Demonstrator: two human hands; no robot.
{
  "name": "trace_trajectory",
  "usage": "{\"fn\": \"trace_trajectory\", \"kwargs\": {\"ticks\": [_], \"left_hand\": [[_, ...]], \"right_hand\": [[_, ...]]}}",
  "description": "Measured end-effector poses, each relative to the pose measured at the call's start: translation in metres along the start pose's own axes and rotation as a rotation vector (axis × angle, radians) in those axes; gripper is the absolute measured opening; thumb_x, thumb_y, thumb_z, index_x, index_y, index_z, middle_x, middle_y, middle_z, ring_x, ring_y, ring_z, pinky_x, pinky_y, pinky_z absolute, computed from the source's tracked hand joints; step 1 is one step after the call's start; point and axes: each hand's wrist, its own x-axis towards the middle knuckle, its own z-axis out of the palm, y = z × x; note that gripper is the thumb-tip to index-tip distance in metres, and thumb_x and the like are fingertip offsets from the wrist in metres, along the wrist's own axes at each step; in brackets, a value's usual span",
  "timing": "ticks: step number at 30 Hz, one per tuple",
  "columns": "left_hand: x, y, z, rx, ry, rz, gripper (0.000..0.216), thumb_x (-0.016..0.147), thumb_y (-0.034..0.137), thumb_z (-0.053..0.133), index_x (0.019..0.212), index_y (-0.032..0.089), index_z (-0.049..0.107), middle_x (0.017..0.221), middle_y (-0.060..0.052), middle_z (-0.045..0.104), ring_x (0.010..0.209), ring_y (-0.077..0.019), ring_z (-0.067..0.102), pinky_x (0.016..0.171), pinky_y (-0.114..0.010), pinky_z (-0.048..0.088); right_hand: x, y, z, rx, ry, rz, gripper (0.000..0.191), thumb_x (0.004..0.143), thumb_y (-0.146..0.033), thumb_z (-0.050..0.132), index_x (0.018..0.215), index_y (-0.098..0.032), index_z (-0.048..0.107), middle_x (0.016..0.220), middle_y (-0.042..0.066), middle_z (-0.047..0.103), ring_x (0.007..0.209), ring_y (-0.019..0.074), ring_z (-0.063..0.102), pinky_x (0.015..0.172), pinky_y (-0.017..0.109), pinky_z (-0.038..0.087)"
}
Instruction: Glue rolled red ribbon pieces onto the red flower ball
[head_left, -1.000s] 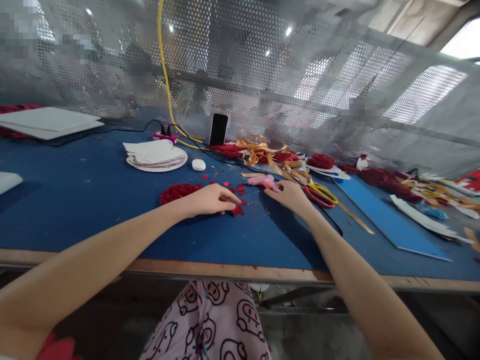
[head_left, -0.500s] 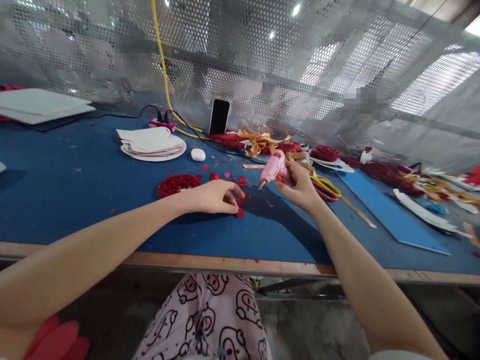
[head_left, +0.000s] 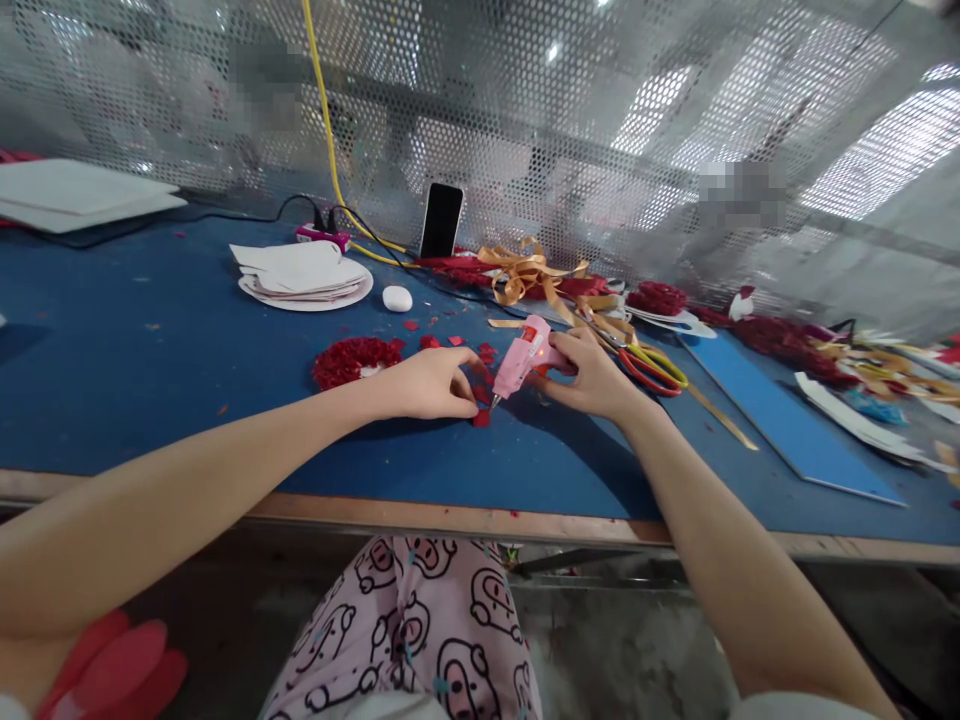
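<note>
My right hand [head_left: 592, 372] grips a pink glue gun [head_left: 521, 358] by its handle. The metal nozzle points down and left, close to the fingertips of my left hand [head_left: 431, 385]. Those left fingers are bent into a pinch around a small red square [head_left: 484, 392]; their contact with it is partly hidden. Another red square [head_left: 481, 419] lies just below the nozzle. Several more red pieces [head_left: 430, 342] are scattered behind the hand. Partly covered by my left wrist is a round, ruffled red flower shape [head_left: 349, 362] with a pale centre.
Stacked white card pieces [head_left: 304, 275], a white oval case [head_left: 397, 298] and a propped phone [head_left: 442, 222] stand farther back. Gold ribbon [head_left: 525, 272], scissors [head_left: 652, 368] with yellow-and-red handles and a blue board [head_left: 787, 415] are to the right. A black cord crosses behind.
The glue gun has moved left and down in my right hand, bringing its nozzle beside my left fingertips. My left hand has stayed nearly in place over the red squares.
</note>
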Motion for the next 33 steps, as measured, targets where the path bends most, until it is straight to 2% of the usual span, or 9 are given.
{"fn": "trace_trajectory", "kwargs": {"ticks": [3,12,18,24,33], "left_hand": [[0.0,-0.001,0.001,-0.023,0.011,-0.029,0.069,0.073,0.023,0.073,0.137,0.01,0.048,0.093,-0.008,0.079,0.082,-0.02,0.073,0.07,-0.027,0.05],[-0.001,0.002,-0.001,-0.051,0.0,-0.067,0.063,0.073,0.028,0.075,0.13,0.013,0.052,0.09,-0.008,0.08,0.085,-0.0231,0.074,0.071,-0.03,0.049],[-0.001,0.003,0.0,-0.017,0.025,-0.092,0.066,0.073,0.027,0.074,0.131,0.009,0.05,0.091,-0.009,0.079,0.083,-0.0225,0.073,0.074,-0.031,0.048],[0.002,0.001,0.004,0.035,0.044,-0.075,0.059,0.072,0.02,0.071,0.127,0.011,0.052,0.09,-0.007,0.078,0.083,-0.0216,0.072,0.073,-0.03,0.048],[0.001,0.0,0.004,0.033,0.08,-0.073,0.058,0.069,0.021,0.071,0.123,0.013,0.054,0.084,-0.006,0.077,0.078,-0.0213,0.071,0.071,-0.03,0.048]], "right_hand": [[0.001,-0.003,0.0,-0.01,-0.032,0.022,0.029,0.084,-0.045,0.066,0.078,-0.023,0.048,0.067,0.0,0.044,0.074,0.0205,0.037,0.072,0.034,0.033],[0.003,-0.007,0.002,-0.049,-0.093,0.038,0.025,0.085,-0.046,0.064,0.083,-0.023,0.054,0.071,0.001,0.051,0.075,0.0213,0.042,0.078,0.036,0.036],[0.003,-0.008,0.002,-0.044,-0.096,0.033,0.025,0.085,-0.046,0.063,0.084,-0.023,0.053,0.071,0.001,0.051,0.075,0.0211,0.041,0.078,0.036,0.036],[0.004,-0.011,0.003,-0.013,-0.074,0.057,0.026,0.085,-0.046,0.063,0.082,-0.022,0.052,0.07,0.001,0.049,0.075,0.0205,0.04,0.075,0.035,0.035],[0.004,-0.009,-0.001,-0.032,-0.062,0.046,0.026,0.084,-0.043,0.064,0.079,-0.024,0.048,0.067,0.0,0.046,0.072,0.0199,0.038,0.074,0.035,0.034]]}}
